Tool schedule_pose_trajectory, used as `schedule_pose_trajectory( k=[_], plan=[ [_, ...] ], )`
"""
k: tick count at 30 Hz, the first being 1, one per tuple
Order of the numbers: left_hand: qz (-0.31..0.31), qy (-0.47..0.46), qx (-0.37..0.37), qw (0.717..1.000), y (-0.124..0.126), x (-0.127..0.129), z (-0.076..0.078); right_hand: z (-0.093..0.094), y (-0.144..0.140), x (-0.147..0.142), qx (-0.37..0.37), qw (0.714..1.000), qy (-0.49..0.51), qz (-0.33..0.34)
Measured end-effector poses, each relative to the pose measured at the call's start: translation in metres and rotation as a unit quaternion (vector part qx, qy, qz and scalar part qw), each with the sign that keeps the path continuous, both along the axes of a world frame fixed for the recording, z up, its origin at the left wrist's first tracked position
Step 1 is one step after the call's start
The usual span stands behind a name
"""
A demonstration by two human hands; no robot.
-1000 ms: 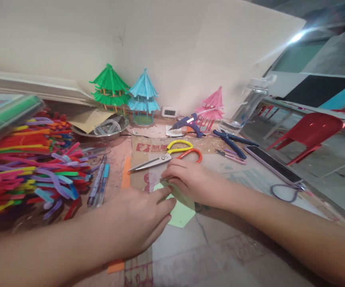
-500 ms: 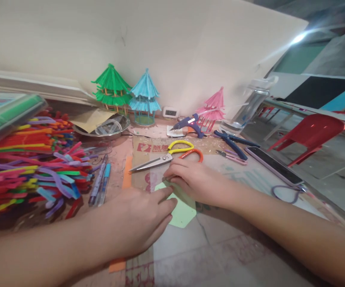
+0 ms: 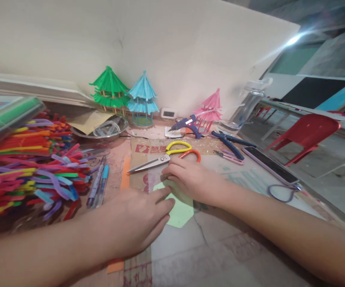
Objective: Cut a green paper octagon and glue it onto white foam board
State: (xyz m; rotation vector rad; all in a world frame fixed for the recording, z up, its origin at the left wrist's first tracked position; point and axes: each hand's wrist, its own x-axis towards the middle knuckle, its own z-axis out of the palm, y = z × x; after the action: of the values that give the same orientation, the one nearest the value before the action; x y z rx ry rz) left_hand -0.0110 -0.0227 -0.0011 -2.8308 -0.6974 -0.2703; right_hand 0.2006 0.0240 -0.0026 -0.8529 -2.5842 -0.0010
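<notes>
A paper hexagon (image 3: 180, 213) lies flat on the desk (image 3: 220, 255), near its middle. The left hand (image 3: 136, 223) rests on the paper's left edge, the right hand (image 3: 195, 181) on its far edge. Scissors (image 3: 163, 157) lie just behind the right hand, on a sheet of cardboard (image 3: 151, 148). Left of the hands lie pens (image 3: 99, 185), and farther left a heap of pipe cleaners (image 3: 26, 167). Three model pagodas (image 3: 142, 97) stand along the wall behind; a hot glue gun (image 3: 187, 123) lies between the middle and right ones. Pliers (image 3: 230, 142) and a phone (image 3: 269, 164) lie to the right of the scissors, with a water bottle (image 3: 248, 103) behind them.
</notes>
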Motion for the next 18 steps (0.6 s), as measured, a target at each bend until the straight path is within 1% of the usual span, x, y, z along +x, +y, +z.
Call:
schedule_pose_trajectory(
  k=[2,5,8,11,13,15,18],
  plan=[
    [-0.001,-0.004,0.006,1.000,-0.001,0.000,0.000,-0.002,0.002,0.001,-0.005,0.999,0.040,-0.007],
    [-0.005,-0.008,0.028,1.000,-0.004,0.000,0.000,0.004,0.002,0.004,-0.054,0.995,0.082,-0.009],
    [-0.006,-0.014,0.052,0.999,-0.006,0.000,-0.002,0.012,0.000,0.009,-0.095,0.993,0.071,-0.003],
    [0.000,-0.019,0.052,0.998,-0.006,0.000,-0.003,0.012,-0.001,0.009,-0.117,0.992,0.039,-0.006],
    [-0.005,-0.019,0.038,0.999,-0.004,0.000,-0.003,0.008,-0.001,0.006,-0.104,0.994,0.035,-0.013],
    [-0.007,-0.018,0.030,0.999,-0.003,0.000,-0.002,0.002,-0.001,0.003,-0.074,0.996,0.043,-0.019],
    [-0.004,-0.008,0.035,0.999,-0.004,0.000,0.000,-0.002,-0.001,0.000,-0.046,0.997,0.063,-0.018]
  ],
)
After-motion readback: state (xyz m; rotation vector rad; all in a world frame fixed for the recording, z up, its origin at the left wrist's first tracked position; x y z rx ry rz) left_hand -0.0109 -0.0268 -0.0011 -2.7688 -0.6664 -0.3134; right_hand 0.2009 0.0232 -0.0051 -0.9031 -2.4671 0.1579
